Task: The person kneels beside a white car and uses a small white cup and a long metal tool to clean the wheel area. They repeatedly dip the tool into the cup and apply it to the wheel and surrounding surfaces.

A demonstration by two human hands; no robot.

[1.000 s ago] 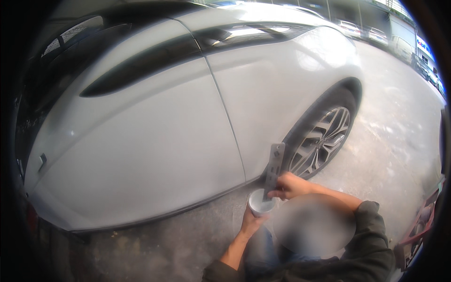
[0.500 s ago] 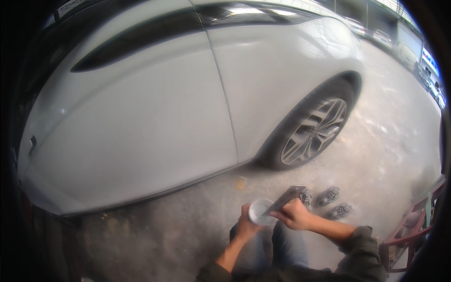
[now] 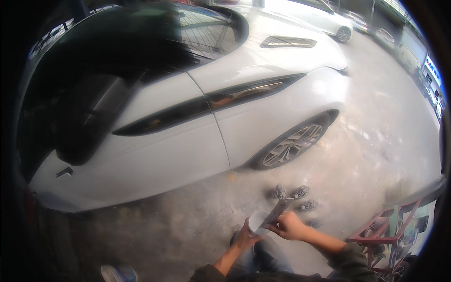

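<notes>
My left hand (image 3: pixel 245 238) is wrapped round the side of a small white cup (image 3: pixel 256 223), held above my legs. My right hand (image 3: pixel 291 227) grips a flat grey scraper (image 3: pixel 277 211), tilted with its lower end at the cup's mouth. Whether that end touches the inside of the cup, I cannot tell. What the cup contains is too blurred to make out. In front of me stands a white car (image 3: pixel 178 174), its side toward me, with a dark trim strip (image 3: pixel 164 123) and a spoked front wheel (image 3: pixel 292 146).
Several grey metal parts (image 3: pixel 300 191) lie on the concrete floor (image 3: pixel 366 164) just beyond my hands. A red metal frame cart (image 3: pixel 383 239) stands at the right. At the lower left is a bucket (image 3: pixel 118 273). Another white car (image 3: pixel 314 16) is parked behind.
The view has shifted: the car's bonnet, windscreen and mirror now show, and the bucket has come in at lower left. Both hands keep the cup and scraper together.
</notes>
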